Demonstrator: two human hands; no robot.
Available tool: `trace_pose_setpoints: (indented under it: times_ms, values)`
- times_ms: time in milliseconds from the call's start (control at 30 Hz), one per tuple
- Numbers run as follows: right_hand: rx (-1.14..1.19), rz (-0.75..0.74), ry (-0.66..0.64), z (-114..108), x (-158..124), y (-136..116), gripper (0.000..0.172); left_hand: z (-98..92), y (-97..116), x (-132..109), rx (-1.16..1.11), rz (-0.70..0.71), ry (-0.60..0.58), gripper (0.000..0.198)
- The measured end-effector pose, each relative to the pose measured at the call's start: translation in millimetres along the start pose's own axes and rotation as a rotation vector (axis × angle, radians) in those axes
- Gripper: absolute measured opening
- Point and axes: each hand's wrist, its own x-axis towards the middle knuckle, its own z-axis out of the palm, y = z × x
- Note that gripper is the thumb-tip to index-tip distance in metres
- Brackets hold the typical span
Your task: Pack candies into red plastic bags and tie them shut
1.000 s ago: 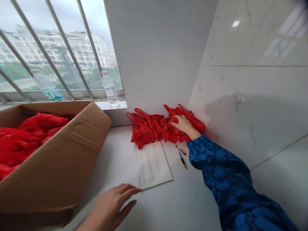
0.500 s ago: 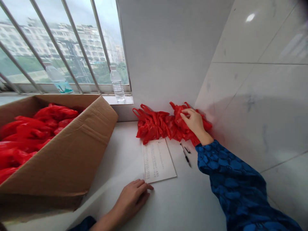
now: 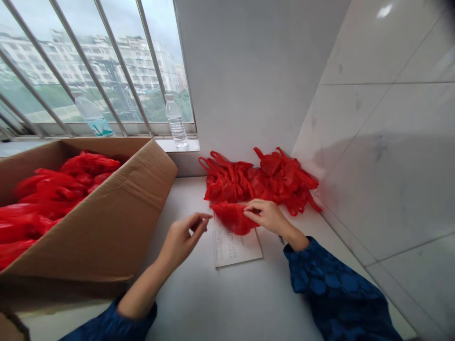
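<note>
My right hand [image 3: 265,215] pinches a red plastic bag [image 3: 232,219] by its right side. That bag hangs over the upper part of a printed sheet or booklet [image 3: 234,253] lying on the white table and hides some of its text. My left hand [image 3: 186,239] is raised just left of the bag, with bent fingers and thumb slightly apart and nothing visible between them. Its fingertips are close to the bag's left corner. Behind the hands, a heap of crumpled red plastic bags [image 3: 284,177] lies along the wall. A pen [image 3: 282,240] is mostly hidden by my right wrist.
On the left stands a large cardboard box [image 3: 117,208] holding several red plastic bags [image 3: 53,189]. Two plastic bottles, a clear one [image 3: 177,124] and a blue-labelled one [image 3: 94,116], stand by the barred window. A tiled wall [image 3: 387,156] bounds the right side.
My right hand has moved from the heap toward me and left, bringing a red plastic bag over the sheet. My left hand has lifted off the table toward that bag.
</note>
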Motion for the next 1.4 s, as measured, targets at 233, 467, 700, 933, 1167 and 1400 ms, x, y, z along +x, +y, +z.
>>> trace_pose_setpoints:
  times_ms: [233, 467, 700, 933, 1167, 1400]
  values:
    - [-0.122, 0.096, -0.078, 6, -6, -1, 0.020, 15.4, 3, 58, 0.143, 0.153, -0.065, 0.026]
    - [-0.316, 0.188, -0.087, -2, 11, -19, 0.016, 39.9, -11, 74, 0.242, 0.255, -0.197, 0.030]
    - [-0.472, 0.196, -0.234, 24, 11, -31, 0.011, 40.2, -8, 63, 0.267, 0.237, -0.279, 0.023]
    - [-0.484, 0.108, -0.192, 9, 13, -30, 0.008, 29.6, -6, 66, 0.284, 0.175, -0.234, 0.015]
    - [-0.380, 0.054, -0.035, -7, 12, -31, 0.010, 14.8, 6, 63, 0.179, 0.220, -0.030, 0.009]
    - [-0.318, -0.083, 0.086, 1, 13, -39, 0.015, 25.6, 16, 58, 0.123, 0.253, -0.038, 0.006]
